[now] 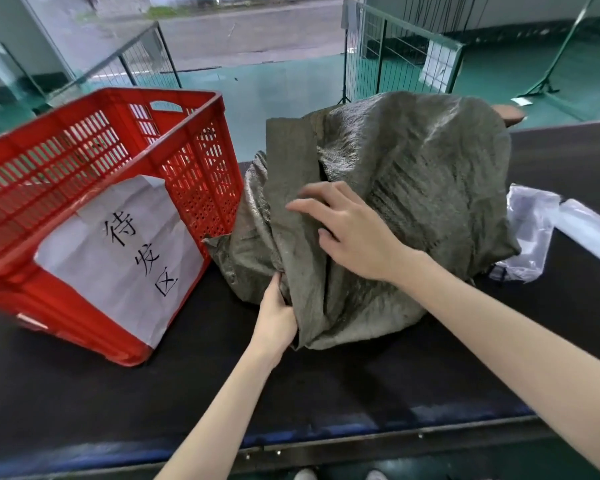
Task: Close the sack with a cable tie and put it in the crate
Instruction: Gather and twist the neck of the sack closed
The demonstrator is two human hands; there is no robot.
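Observation:
A grey-green woven sack (413, 188) lies bulging on the black table, its loose mouth folded toward me. My left hand (276, 318) pinches the sack's lower front fold near the table. My right hand (347, 230) rests on top of the loose fabric, fingers spread and pressing a flap. The red plastic crate (194, 161) stands to the left of the sack, touching its edge, with a white paper label on its front. No cable tie is visible.
The black table (326, 382) has a blue front edge close to me. Clear plastic bags (530, 233) lie at the right of the sack. Wire fence panels (388, 60) and a green floor lie beyond the table.

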